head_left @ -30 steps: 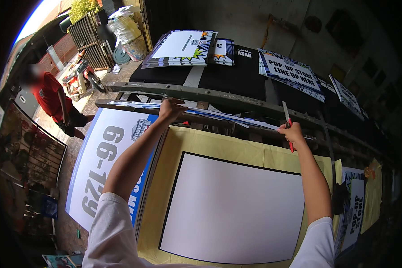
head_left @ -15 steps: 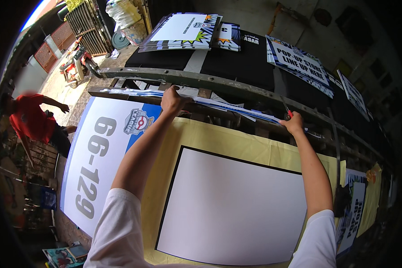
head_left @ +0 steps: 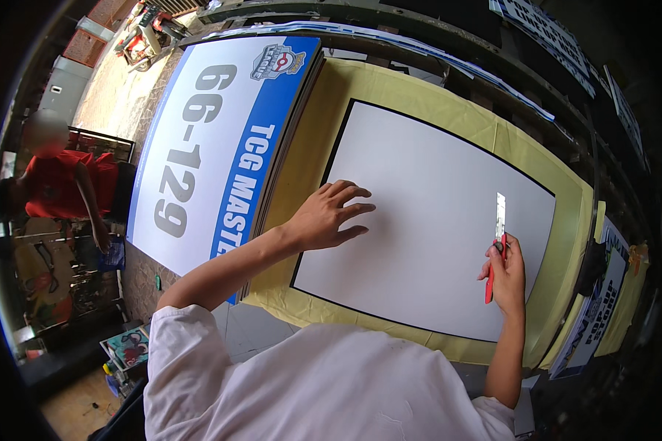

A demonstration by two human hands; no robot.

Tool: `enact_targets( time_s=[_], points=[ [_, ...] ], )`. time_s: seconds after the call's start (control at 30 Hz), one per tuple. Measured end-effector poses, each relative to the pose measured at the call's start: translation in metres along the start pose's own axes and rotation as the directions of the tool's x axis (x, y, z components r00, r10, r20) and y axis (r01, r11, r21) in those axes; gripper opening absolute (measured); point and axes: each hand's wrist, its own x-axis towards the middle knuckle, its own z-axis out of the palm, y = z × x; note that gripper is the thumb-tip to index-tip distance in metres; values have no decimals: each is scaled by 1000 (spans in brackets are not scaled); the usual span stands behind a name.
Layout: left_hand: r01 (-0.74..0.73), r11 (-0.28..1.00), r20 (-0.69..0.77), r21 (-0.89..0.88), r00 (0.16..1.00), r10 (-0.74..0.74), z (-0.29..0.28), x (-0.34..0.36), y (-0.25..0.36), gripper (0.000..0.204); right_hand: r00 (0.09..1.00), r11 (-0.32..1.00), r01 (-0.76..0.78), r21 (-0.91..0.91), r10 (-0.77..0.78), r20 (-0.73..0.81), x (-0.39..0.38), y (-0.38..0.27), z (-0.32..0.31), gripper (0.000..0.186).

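White, black-bordered rectangular sheet (head_left: 419, 228): on yellow covering (head_left: 449, 106); probably light, flexible; hold by opposite edges. My left fingers (head_left: 353, 194) spread empty at its 9 o'clock; my right fingers (head_left: 515, 253) wrap a red-handled, metal-bladed cutter (head_left: 499, 224) at 4 o'clock; grip handle only.

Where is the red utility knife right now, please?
In the head view, the red utility knife is right of centre, in the right hand, over the right part of the black-edged white sheet.
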Motion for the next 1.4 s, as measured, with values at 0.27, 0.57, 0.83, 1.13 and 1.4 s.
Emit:
enact_targets(
  time_s=[0.27,0.57,0.83,1.13,1.4],
  points=[
    [-199,967,211,157,964,164,42,-20,42,88,950,917,246,-313,-164,266,-134,25,63,53],
    [-162,952,140,259,982,129,60,-1,31,97,884,775,407,-483,-200,423,-178,58,69,54],
    [-176,947,95,267,983,156,48,3,26,88,830,566,548,-616,-273,486,-159,59,86,44],
    [-110,971,87,214,992,93,47,-31,15,81,570,72,810,-583,-330,752,-108,30,149,73],
    [-122,983,7,137,992,122,56,-41,7,79,520,50,839,-542,-365,772,-91,27,185,76]
  ],
)
